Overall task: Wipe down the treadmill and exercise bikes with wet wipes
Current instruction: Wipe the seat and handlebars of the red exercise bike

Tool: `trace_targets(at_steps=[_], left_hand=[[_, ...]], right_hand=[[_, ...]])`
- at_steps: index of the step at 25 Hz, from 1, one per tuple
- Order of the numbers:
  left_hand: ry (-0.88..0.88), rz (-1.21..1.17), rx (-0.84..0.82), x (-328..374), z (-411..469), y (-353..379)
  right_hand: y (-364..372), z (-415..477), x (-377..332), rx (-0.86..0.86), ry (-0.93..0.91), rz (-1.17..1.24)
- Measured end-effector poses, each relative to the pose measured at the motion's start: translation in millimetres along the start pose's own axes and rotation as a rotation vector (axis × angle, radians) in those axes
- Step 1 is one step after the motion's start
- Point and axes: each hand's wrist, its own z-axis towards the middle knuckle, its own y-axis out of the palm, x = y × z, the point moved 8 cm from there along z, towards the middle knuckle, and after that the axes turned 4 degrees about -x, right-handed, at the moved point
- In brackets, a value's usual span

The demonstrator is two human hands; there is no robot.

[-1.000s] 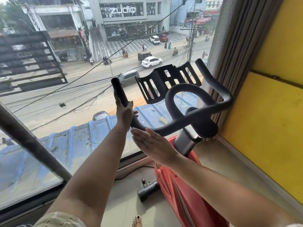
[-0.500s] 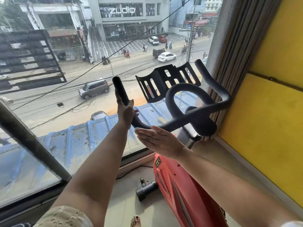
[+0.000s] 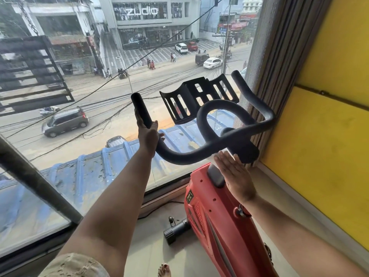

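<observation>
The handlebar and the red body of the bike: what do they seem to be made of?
The handlebar: probably a metal tube under a matte black rubbery coating; it looks dull, without glare. The red body: likely moulded plastic, semi-gloss; soft sheen, screw holes, vent grid.

exercise bike (image 3: pixel 219 226): red body, upright on the floor, lower right of centre | handlebar (image 3: pixel 185 158): black curved tube with a centre loop, mid-frame; left horn rose toward upper centre, right horn toward the right | device holder (image 3: pixel 190 96): black, slotted, tilted, above the loop | front stabiliser (image 3: pixel 177 229): black, lower centre
</observation>
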Motion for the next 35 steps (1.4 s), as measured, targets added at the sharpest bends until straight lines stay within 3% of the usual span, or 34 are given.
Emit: trace_targets(at_steps=[5, 10, 16, 20, 24, 25, 29, 32, 35], left_hand=[[0.004, 0.007, 0.009, 0, 0, 0], [0.016, 0.012, 0.013, -1, 1, -1], [0.006, -0.010, 0.018, -1, 1, 0], [0.012, -0.003, 0.015, 2, -1, 0], [0.015, 0.001, 0.008, 1, -1, 0], [0.014, 0.000, 0.008, 0, 0, 0], [0.027, 0.002, 0.004, 3, -1, 1], [0.032, -0.009, 0.005, 3, -2, 1], [0.030, -0.013, 0.002, 2, -2, 1]], right_hand=[[-21, 20, 17, 0.306, 0.591, 0.269], [-31, 18, 28, 0.558, 0.820, 0.326], [0, 24, -6, 0.257, 0.723, 0.253], [5, 24, -48, 0.231, 0.729, 0.366], [8, 36, -115, 0.034, 0.214, 0.470], [0, 40, -114, 0.043, 0.189, 0.485], [-37, 47, -38, 0.241, 0.441, 0.405], [-25, 42, 9, 0.159, 0.591, 0.293], [-6, 39, -16, 0.081, 0.592, 0.297]])
